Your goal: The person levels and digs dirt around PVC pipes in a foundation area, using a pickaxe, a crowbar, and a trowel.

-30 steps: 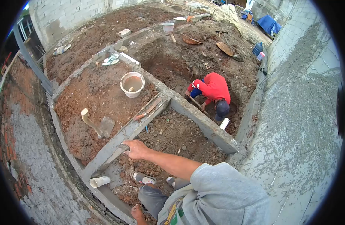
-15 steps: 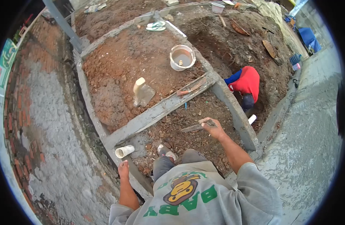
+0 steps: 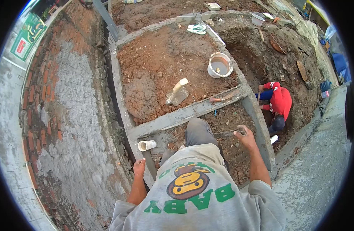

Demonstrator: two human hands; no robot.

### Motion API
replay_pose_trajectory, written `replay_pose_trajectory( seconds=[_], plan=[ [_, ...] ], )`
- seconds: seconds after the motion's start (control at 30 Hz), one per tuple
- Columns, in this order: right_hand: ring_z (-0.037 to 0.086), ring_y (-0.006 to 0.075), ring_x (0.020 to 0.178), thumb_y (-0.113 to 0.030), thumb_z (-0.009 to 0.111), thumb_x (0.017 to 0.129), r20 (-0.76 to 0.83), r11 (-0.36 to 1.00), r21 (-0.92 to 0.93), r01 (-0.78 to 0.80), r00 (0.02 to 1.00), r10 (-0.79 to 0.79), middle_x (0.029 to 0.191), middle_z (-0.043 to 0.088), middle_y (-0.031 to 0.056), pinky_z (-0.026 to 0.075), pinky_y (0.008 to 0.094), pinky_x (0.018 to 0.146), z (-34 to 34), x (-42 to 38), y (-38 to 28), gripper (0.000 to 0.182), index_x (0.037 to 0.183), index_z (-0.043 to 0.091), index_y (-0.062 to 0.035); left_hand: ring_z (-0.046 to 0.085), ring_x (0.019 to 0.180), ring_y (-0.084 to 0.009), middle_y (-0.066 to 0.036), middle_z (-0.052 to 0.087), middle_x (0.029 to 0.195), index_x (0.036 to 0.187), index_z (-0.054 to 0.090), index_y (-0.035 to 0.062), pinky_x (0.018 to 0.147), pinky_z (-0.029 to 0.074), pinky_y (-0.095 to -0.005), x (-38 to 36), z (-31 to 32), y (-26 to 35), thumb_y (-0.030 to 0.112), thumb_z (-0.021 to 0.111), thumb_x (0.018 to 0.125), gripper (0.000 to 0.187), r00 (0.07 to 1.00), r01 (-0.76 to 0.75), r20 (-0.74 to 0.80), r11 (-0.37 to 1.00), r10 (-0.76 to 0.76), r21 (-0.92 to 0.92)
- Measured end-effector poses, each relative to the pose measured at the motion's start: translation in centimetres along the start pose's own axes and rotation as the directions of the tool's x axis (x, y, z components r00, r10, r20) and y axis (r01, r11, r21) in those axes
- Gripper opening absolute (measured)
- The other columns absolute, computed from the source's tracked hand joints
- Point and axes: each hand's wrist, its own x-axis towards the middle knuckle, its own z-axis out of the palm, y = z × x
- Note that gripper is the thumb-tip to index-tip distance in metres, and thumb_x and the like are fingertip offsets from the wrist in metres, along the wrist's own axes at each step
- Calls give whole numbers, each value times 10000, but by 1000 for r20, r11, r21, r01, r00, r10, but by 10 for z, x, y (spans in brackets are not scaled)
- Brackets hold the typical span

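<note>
A thin trowel [image 3: 225, 131], seen nearly edge-on, is gripped in the right hand [image 3: 244, 138], on the near side of the low wall [image 3: 177, 117] and apart from it. Its blade looks light and stiff, though probably slippery when wet; the handle is the place to hold it, with fingers clear of the edge. The left hand [image 3: 139, 168] is loosely curled, nearer than the wall's left end; whether it holds anything, I cannot tell. Between that hand and the wall lies a pipe [image 3: 147, 145], likely stiff and light. A flat tool with a reddish handle [image 3: 224, 96] rests on the wall's right part. Beyond the wall are a hoe [image 3: 177, 91], a bucket [image 3: 220, 65] and, farther off, flip-flops [image 3: 197, 29]. Past the wall's right end, a co-worker in red [image 3: 280, 102] crouches in a pit.
</note>
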Motion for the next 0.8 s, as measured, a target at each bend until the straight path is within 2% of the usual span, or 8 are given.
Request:
replay_pose_trajectory(
  seconds=[0.1, 0.2, 0.27, 0.33, 0.47, 0.53, 0.73, 0.8],
  plan=[
    [575, 236, 1042, -262, 740, 716, -2, 997, -40, 69, 998, -69, 1052, 632, 127, 439, 334, 903, -28, -12, -37, 475, 1119, 574, -73, 555, 648, -132, -42, 615, 686, 835, 675, -5, 638, 448, -292, -20, 2, -35, 265, 670, 776, 276, 995, 98, 26, 995, -98, -35],
    [552, 258, 1095, -241, 745, 692, 112, 916, -387, 105, 991, -66, 1111, 613, 140, 426, 352, 937, -61, -14, -43, 522, 1151, 556, -82, 564, 645, -141, -46, 617, 675, 824, 677, -1, 635, 452, -294, -15, -3, -45, 272, 671, 772, 278, 984, 158, 84, 987, -158, 14],
    [557, 284, 1084, -204, 745, 675, 258, 908, -419, 18, 961, 100, 1116, 614, 145, 426, 370, 939, -87, -6, -60, 516, 1141, 562, -80, 572, 648, -146, -49, 620, 673, 825, 677, 1, 636, 454, -294, -2, 13, -31, 276, 671, 770, 280, 974, 187, 123, 982, -191, 42],
    [572, 306, 1049, -208, 715, 703, 228, 911, -410, 48, 972, 52, 1088, 619, 165, 437, 379, 913, -98, 10, -68, 460, 1117, 571, -69, 603, 682, -175, -84, 639, 690, 792, 680, 13, 663, 466, -302, 12, 22, -3, 277, 676, 763, 266, 999, 11, 48, 1000, -9, -29],
    [604, 323, 958, -257, 655, 765, -24, 914, -404, -38, 999, 31, 989, 635, 192, 460, 384, 849, -98, 65, -89, 378, 1066, 585, -40, 592, 975, -271, -203, 587, 1080, 1188, 511, 12, 857, 469, -360, 40, 65, 105, 227, 773, 677, 613, 950, -299, 133, 943, 281, 146],
    [613, 255, 962, -236, 664, 764, 32, 931, -318, 177, 984, -176, 985, 647, 172, 472, 358, 824, -85, 94, -86, 355, 1029, 601, -8, 543, 1074, -299, -213, 518, 1196, 1275, 432, 30, 920, 439, -375, 55, 95, 171, 197, 792, 651, 739, 873, -472, 208, 871, 442, 133],
    [613, 287, 944, -279, 645, 778, 210, 908, -417, 48, 977, 45, 973, 654, 155, 470, 367, 840, -61, 191, -55, 332, 1019, 618, -53, 401, 1230, -321, -154, 449, 1299, 1338, 356, 79, 1029, 336, -397, 72, 175, 343, 177, 798, 624, 846, 668, -743, 291, 640, 685, 197],
    [614, 304, 928, -292, 630, 785, 181, 896, -443, -25, 977, 117, 967, 655, 147, 469, 375, 837, -55, 225, -38, 317, 1004, 626, -62, 387, 1237, -318, -130, 428, 1323, 1348, 355, 137, 1024, 335, -411, 96, 200, 372, 206, 806, 622, 858, 687, -718, 379, 658, 619, 226]
  ],
)
